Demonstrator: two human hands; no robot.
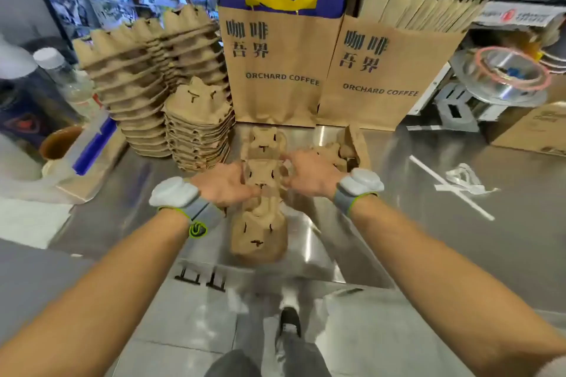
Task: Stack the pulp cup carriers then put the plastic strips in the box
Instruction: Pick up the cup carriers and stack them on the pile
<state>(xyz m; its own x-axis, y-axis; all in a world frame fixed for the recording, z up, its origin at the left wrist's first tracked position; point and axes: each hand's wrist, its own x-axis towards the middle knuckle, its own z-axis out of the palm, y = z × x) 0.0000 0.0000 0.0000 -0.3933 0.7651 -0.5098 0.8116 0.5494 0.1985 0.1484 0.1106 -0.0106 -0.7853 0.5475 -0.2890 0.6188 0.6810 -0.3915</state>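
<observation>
Both hands, the left hand (228, 184) and right hand (309, 173), clasp a run of pulp cup carriers (260, 211) over the steel table (428, 223), long axis pointing away toward paper bags (275, 70) reading "ORCHARD COFFEE".

Two hands (232, 184), perhaps three carrier stacks (196, 131).

Both forearms are bare, no sleeves on show. Around the left wrist sits a grey fabric wristband (200, 214) edged in lime green, a round lime-ringed emblem on its underside, topped by a pale, rounded, lumpy sensor pod (174, 194). The right wrist carries the matching grey band (347, 197) with lime trim and its own pale pod (363, 182). At bottom centre, grey trousers (294, 352) and a black shoe (290, 320).
</observation>
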